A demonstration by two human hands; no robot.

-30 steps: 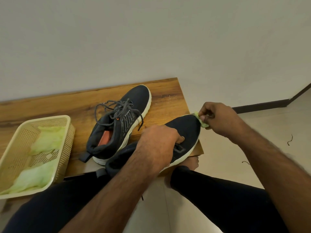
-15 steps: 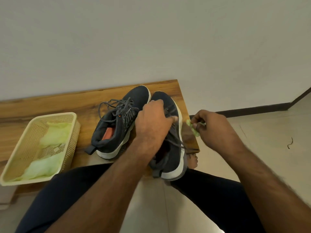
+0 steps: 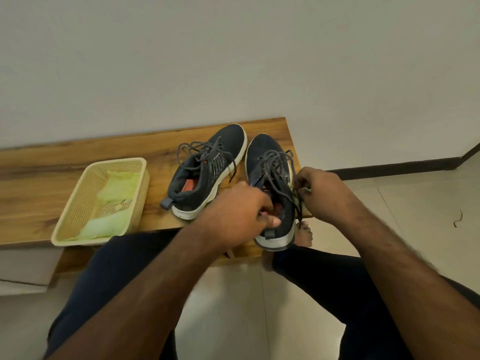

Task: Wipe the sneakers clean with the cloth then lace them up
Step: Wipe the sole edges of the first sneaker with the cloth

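1. Hidden or unclear: the left hand [image 3: 241,211] covers the heel opening of the right-hand sneaker [image 3: 270,188], and its fingertips curl over the collar, gripping it. The right hand [image 3: 324,193] is closed round a small green cloth [image 3: 292,187] – only a sliver shows – and seems to pinch a lace too; that part is blurred.
2. Writing: no brand or label can be read on either shoe.
3. Materials and shapes: both sneakers are dark knit mesh with white rubber soles and loose grey laces. The left-hand sneaker [image 3: 207,172] sits untouched just beside the held one, an orange insole showing inside.
4. Both rest on a wood-grain worktop [image 3: 52,178] against a plain wall; the held sneaker's heel hangs over the front edge.
5. A cream perforated plastic basket [image 3: 67,224] – rectangular, well to the left – holds pale green cloths [image 3: 114,188].
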